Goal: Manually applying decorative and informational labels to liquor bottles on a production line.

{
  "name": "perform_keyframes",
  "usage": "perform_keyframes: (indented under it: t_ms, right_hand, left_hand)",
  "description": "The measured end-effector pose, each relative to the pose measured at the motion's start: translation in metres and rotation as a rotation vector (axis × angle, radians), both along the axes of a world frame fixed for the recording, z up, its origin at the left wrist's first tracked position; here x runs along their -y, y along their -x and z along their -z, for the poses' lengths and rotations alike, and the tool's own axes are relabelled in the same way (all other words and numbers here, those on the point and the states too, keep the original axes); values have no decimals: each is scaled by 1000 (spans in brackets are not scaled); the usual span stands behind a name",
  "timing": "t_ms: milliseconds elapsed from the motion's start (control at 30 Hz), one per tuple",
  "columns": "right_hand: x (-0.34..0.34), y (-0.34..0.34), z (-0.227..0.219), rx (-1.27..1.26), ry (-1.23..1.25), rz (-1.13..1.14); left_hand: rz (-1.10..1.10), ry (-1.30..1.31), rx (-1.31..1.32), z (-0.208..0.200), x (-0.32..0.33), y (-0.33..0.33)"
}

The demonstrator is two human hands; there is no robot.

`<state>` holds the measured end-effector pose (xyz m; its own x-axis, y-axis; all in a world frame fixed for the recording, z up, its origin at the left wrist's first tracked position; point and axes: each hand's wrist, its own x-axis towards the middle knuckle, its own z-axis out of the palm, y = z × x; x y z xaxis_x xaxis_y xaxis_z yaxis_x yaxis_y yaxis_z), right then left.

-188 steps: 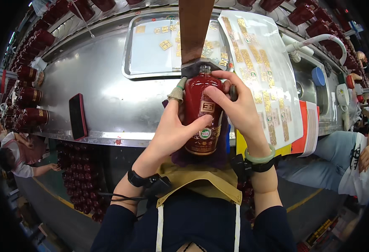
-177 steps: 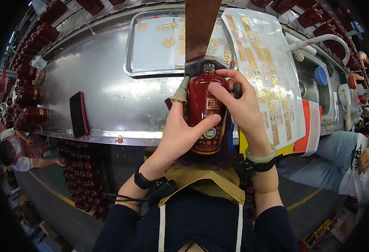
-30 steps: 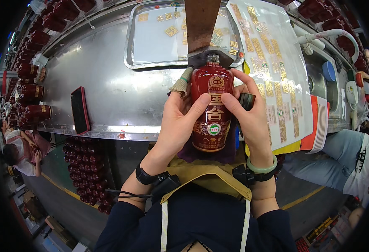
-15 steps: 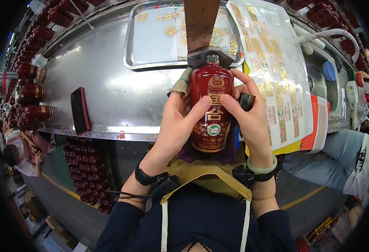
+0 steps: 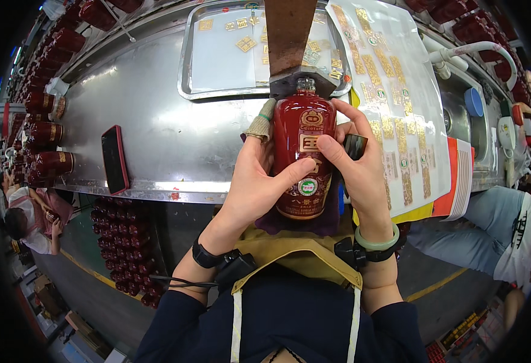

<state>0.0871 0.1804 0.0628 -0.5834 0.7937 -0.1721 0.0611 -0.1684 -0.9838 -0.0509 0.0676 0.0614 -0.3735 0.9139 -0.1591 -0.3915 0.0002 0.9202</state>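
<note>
A glossy dark red bottle with gold decals and a round green-and-white emblem lies in front of me, its clear glass neck toward a brown metal bracket. My left hand grips the bottle's left side, thumb pressed on the lower decals; a fabric sleeve covers one finger. On the right side my right hand wraps round it, with its thumb on the upper gold character and a dark band on one finger. Purple cloth lies under the bottle's base.
A steel tray of gold decals stands beyond the bottle. Sheets of gold decal strips lie at right, near a sink pipe. A phone rests on the steel table. Several red bottles stand at left.
My left thumb has slid down and to the right over the bottle's lower decals. The right thumb stays on the upper character, and the bottle has not visibly moved.
</note>
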Motion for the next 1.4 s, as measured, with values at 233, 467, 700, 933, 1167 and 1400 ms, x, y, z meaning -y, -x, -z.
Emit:
perform_keyframes:
  t_ms: [233, 467, 700, 933, 1167, 1400]
  right_hand:
    - [-1, -1, 0, -6, 17, -1]
    - [0, -1, 1, -4, 9, 8]
    - [0, -1, 1, 19, -42, -10]
    - [1, 0, -2, 12, -16, 0]
    - [-15, -6, -11, 64, -76, -54]
    - [-45, -8, -43, -118, -440, 1]
  left_hand:
    - [-99, 15, 47, 1, -5, -3]
    - [-110, 9, 44, -2, -6, -3]
    - [-124, 13, 28, 0, -6, -4]
    - [-132, 15, 7, 1, -6, -5]
    - [-158, 26, -27, -1, -8, -7]
    - [-144, 52, -75, -8, -11, -11]
